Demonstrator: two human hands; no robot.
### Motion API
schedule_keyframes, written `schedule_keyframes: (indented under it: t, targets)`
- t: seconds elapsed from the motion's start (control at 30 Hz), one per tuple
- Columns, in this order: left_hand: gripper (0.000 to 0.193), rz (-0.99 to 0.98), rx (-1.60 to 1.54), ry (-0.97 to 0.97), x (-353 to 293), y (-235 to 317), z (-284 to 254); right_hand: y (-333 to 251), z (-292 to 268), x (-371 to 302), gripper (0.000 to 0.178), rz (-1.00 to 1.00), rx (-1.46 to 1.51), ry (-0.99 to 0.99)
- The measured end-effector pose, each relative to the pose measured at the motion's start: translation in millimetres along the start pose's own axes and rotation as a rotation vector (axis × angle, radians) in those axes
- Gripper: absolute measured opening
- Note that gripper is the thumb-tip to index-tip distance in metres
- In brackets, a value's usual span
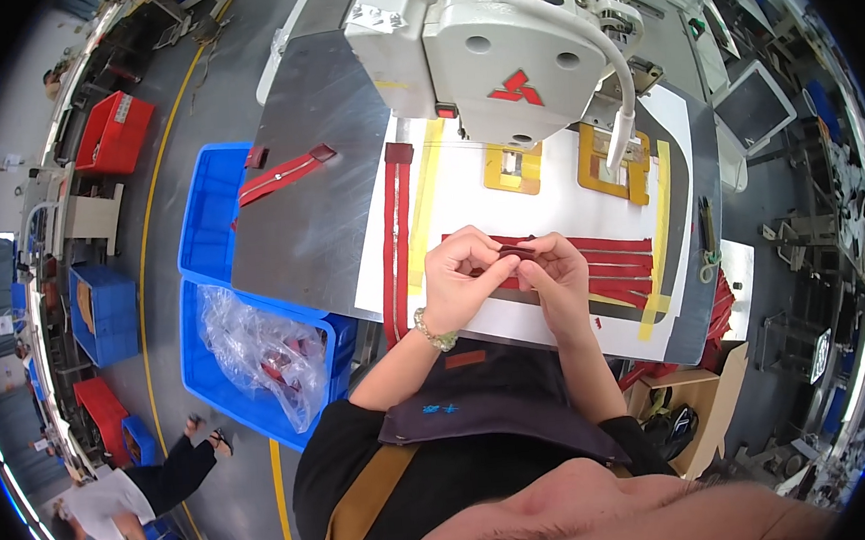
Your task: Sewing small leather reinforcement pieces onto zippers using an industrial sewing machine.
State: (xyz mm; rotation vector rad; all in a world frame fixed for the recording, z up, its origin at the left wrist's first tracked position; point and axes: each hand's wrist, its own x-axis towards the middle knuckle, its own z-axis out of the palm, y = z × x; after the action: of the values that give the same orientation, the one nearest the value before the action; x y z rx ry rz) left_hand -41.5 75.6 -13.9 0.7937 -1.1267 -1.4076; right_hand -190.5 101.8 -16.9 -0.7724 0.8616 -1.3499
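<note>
My left hand [456,280] and my right hand [563,279] meet over the front of the white work surface [468,202]. Both pinch a small dark red piece of fabric [518,252] between thumbs and fingertips; the fingers partly hide it. Under and beside my right hand lie several red zippers [613,269] in rows, running to the right. Left of my hands, another red zipper [397,242] with a dark red end tab [398,153] lies lengthwise and passes over the front edge.
Ahead stands a white sewing machine head [513,59], with yellow frames [513,167] beneath it. A red zipper [284,177] rests on the steel plate [315,233]. Blue bins [262,407], one holding plastic bags [262,347], stand left. A cardboard box [718,411] sits at right. Someone [118,503] is far left.
</note>
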Motion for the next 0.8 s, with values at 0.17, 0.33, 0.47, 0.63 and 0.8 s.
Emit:
schedule_keyframes:
  t: [0.17, 0.33, 0.47, 0.63, 0.8]
  targets:
    - [0.012, -0.033, 0.056, 0.023, 5, -12, -6, 4, 4, 1, 0.014, 0.036, -0.003, 0.057]
    - [0.014, -0.05, 0.127, 0.012, 9, -12, -5, 3, 6, 1, 0.013, 0.034, -0.126, 0.129]
    - [0.014, -0.042, 0.21, 0.001, 12, -11, -4, 4, 5, 2, 0.012, 0.028, -0.144, 0.161]
    - [0.014, -0.018, 0.308, -0.005, 13, -8, -3, 4, 5, 1, 0.012, 0.03, -0.156, 0.181]
    - [0.016, -0.007, 0.336, 0.025, 15, -6, 2, 5, 4, 0, 0.01, 0.013, -0.147, 0.187]
